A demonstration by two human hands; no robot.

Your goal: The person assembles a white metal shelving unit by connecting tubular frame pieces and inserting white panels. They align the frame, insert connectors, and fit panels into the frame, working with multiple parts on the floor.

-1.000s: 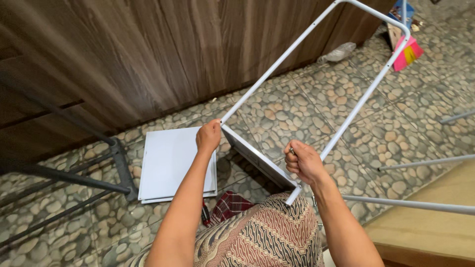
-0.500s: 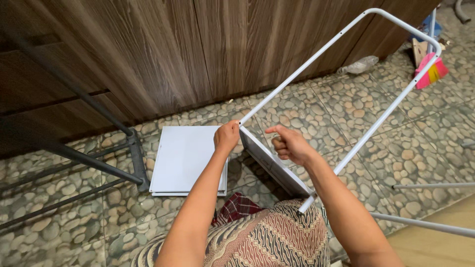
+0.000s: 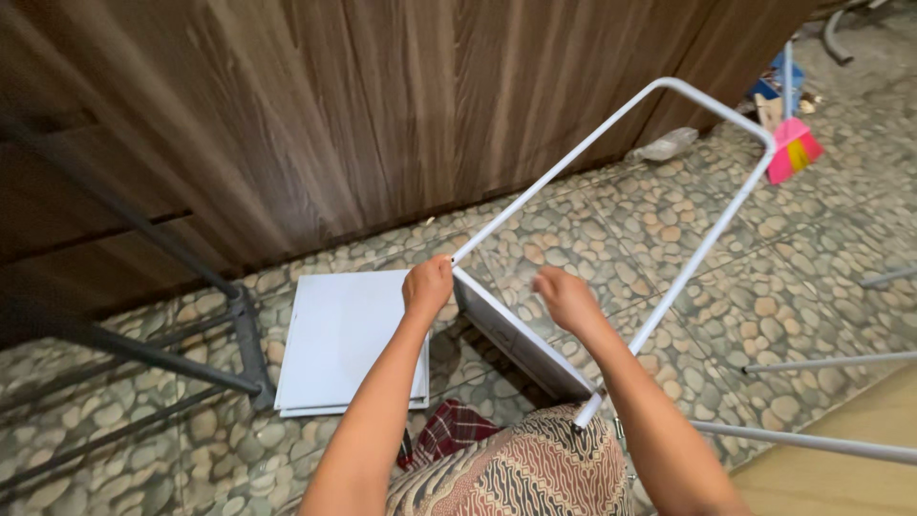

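My left hand (image 3: 427,285) grips the corner where a white metal tube frame (image 3: 707,239) meets a white flat panel (image 3: 521,339). The frame is a bent U shape reaching away over the floor to the right. The panel stands on edge across the frame's near end, above my knee in patterned cloth (image 3: 516,473). My right hand (image 3: 565,296) hovers over the panel's top edge, a little blurred, fingers loosely curled and holding nothing.
A stack of white flat panels (image 3: 349,339) lies on the pebble-pattern floor to the left. A dark metal stand (image 3: 172,354) sits farther left. Loose white tubes (image 3: 831,363) lie at right. A pink dustpan (image 3: 793,153) and a wood-panel wall (image 3: 382,124) are behind.
My right hand has let go of the frame's right tube and moved left and up over the panel. The left hand keeps its grip. The view shifted slightly.
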